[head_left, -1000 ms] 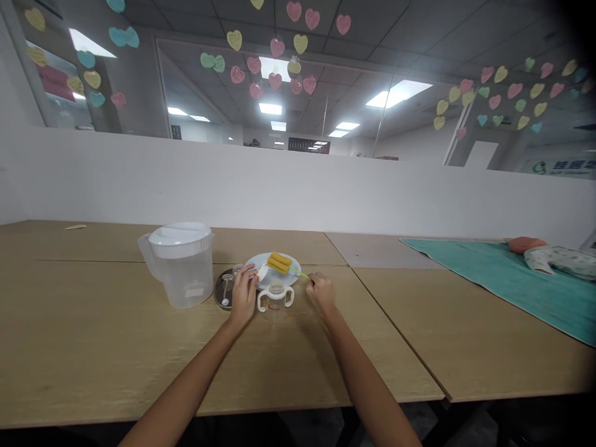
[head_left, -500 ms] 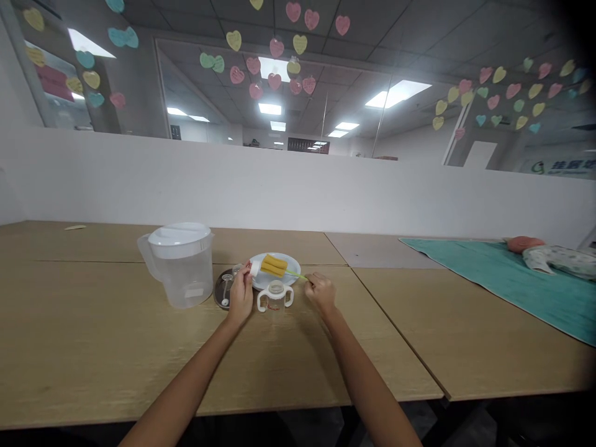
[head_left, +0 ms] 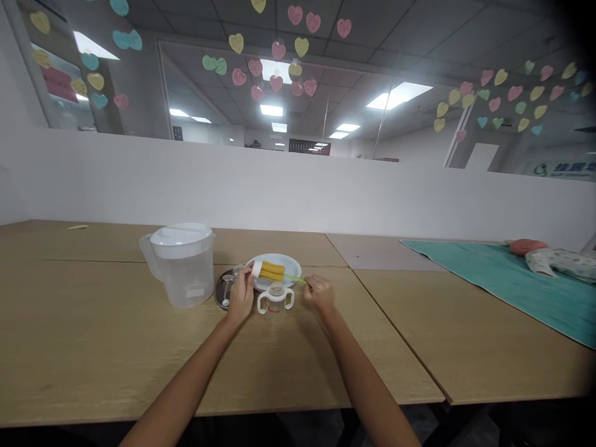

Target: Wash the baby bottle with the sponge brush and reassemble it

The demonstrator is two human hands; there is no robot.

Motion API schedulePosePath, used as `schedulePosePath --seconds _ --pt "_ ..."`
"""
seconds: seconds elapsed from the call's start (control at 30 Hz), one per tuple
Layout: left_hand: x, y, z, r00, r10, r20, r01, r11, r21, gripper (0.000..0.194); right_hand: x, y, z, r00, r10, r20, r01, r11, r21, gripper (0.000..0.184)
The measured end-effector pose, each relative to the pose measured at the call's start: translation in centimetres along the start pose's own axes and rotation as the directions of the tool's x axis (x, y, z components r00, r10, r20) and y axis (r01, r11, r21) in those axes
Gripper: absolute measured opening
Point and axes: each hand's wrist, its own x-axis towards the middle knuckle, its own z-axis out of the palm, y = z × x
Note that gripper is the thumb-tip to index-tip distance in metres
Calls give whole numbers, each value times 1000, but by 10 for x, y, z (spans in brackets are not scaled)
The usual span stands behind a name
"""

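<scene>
My right hand [head_left: 320,293] is closed round the thin green handle of a bottle brush [head_left: 272,271] with a yellow sponge head. The brush lies nearly level, its head pointing left. My left hand [head_left: 241,295] grips a small white bottle collar [head_left: 256,269], and the sponge's tip meets it; I cannot tell how far inside it reaches. Both are held over a white plate [head_left: 295,264]. In front of the plate a clear baby bottle [head_left: 276,304] with two white handles stands upright and uncapped. Left of my left hand, a dark tray [head_left: 218,292] bears small clear and white parts [head_left: 226,289].
A clear lidded pitcher [head_left: 184,273] stands on the wooden table [head_left: 116,347] to the left. Far right, a teal cloth [head_left: 503,273] carries a doll-like figure in pale clothing [head_left: 559,261]. A white wall [head_left: 298,192] rises behind the table.
The brush's yellow head has turned slightly and shifted a little left against the white collar. Both hands keep their hold, and the camera view has moved slightly.
</scene>
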Motion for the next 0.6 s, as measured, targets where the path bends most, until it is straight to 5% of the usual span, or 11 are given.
schedulePosePath --seconds 0.2,0.37,0.6 --pt "13 -20 -26 985 7 -174 28 980 199 22 5 -1 -7 983 181 -7 -181 983 37 27" --pt "13 -37 -38 990 -136 -23 132 891 434 30 5 -1 -7 978 203 37 -205 977 52 28" --pt "8 -46 -30 962 -202 182 58 806 589 38 5 -1 -8 966 241 91 -244 969 28 26"
